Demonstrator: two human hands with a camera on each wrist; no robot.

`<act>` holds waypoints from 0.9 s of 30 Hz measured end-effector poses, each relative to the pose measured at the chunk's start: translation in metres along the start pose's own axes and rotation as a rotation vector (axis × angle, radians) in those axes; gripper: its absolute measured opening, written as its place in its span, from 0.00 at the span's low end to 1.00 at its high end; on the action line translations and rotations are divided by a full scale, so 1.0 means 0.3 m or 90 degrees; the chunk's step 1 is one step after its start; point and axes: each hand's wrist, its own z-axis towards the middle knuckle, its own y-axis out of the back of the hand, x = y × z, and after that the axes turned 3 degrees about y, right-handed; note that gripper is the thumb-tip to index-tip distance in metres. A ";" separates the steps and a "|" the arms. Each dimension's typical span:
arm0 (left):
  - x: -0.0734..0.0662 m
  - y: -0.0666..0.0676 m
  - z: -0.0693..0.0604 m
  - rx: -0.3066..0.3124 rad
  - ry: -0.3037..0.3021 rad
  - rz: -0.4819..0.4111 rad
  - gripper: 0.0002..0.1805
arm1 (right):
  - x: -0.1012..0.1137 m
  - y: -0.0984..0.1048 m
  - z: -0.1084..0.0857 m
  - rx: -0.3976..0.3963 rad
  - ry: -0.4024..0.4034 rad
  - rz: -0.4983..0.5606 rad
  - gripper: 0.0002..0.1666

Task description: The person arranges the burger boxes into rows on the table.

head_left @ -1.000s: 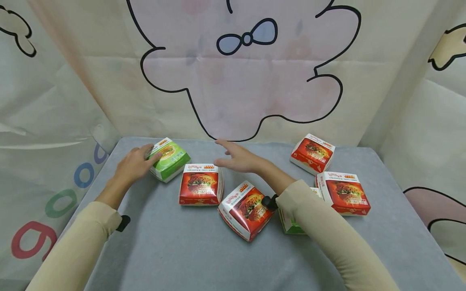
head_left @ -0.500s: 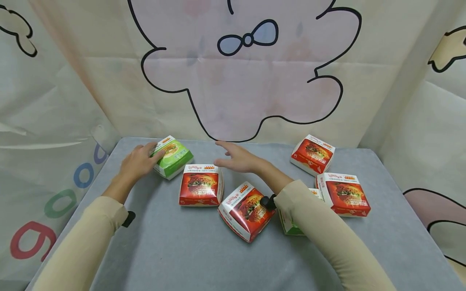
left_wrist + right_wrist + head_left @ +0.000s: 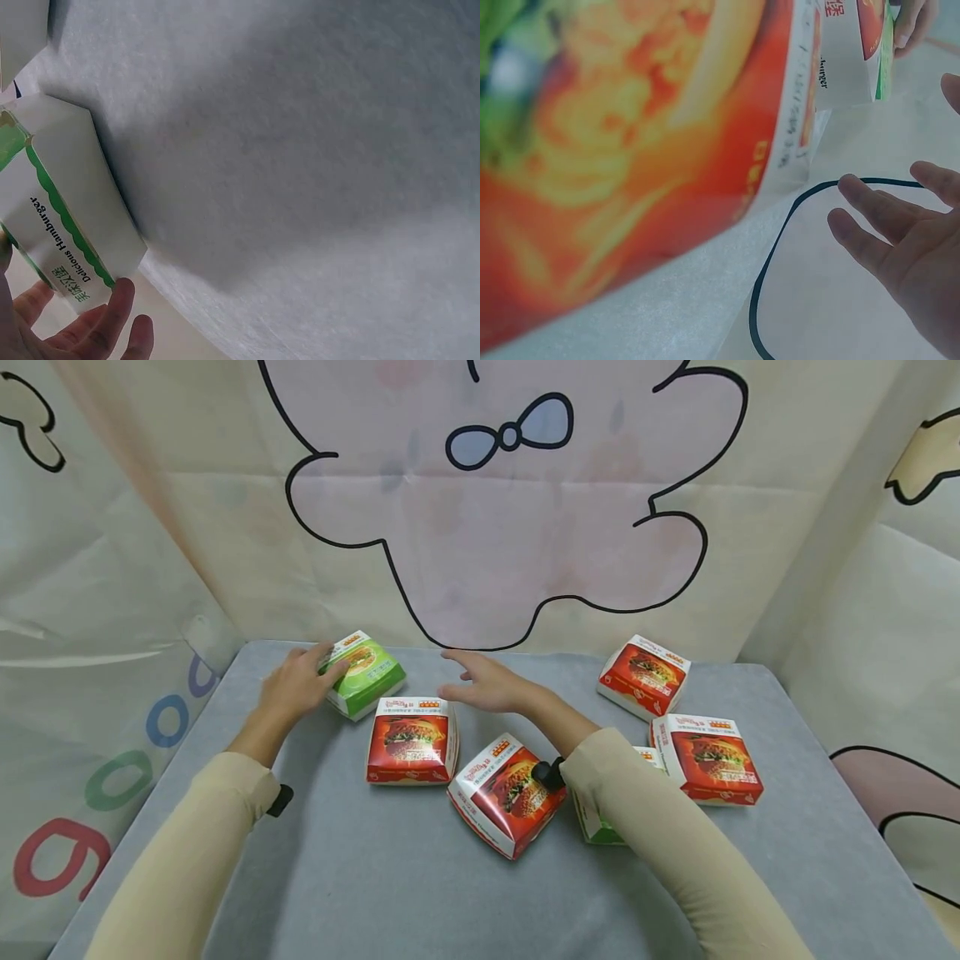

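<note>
At the back left of the table, the left hand (image 3: 295,683) has its fingers and thumb against the left side of a green burger box (image 3: 365,673). In the left wrist view, that hand (image 3: 82,330) curls its fingertips around the end of the box (image 3: 60,217). The right hand (image 3: 487,683) hovers with spread fingers and holds nothing, behind and right of a red box (image 3: 412,742). In the right wrist view, the right hand (image 3: 915,247) has loose, parted fingers, and a red box (image 3: 630,150) fills the left side.
A second red box (image 3: 510,795) lies near the middle, partly behind the right wrist. A green box (image 3: 596,827) is mostly hidden under the right sleeve. Two more red boxes (image 3: 645,677) (image 3: 708,758) are at the right. A printed cloth wall (image 3: 480,552) stands behind the grey table (image 3: 390,877).
The left hand and the green box have moved right and slightly toward the back. The right hand and the other boxes have stayed nearly still.
</note>
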 end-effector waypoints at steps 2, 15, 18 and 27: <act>-0.009 -0.003 0.001 0.000 0.002 -0.004 0.40 | 0.001 -0.002 0.003 0.002 -0.001 0.000 0.43; -0.042 -0.006 0.012 0.036 -0.005 -0.027 0.37 | 0.014 -0.009 0.011 0.004 -0.004 -0.003 0.43; -0.043 -0.004 0.013 0.035 -0.028 -0.042 0.36 | 0.012 -0.012 0.013 0.003 -0.002 -0.001 0.42; -0.053 -0.015 0.017 0.041 -0.056 -0.064 0.34 | 0.006 -0.029 0.034 0.011 0.008 0.006 0.43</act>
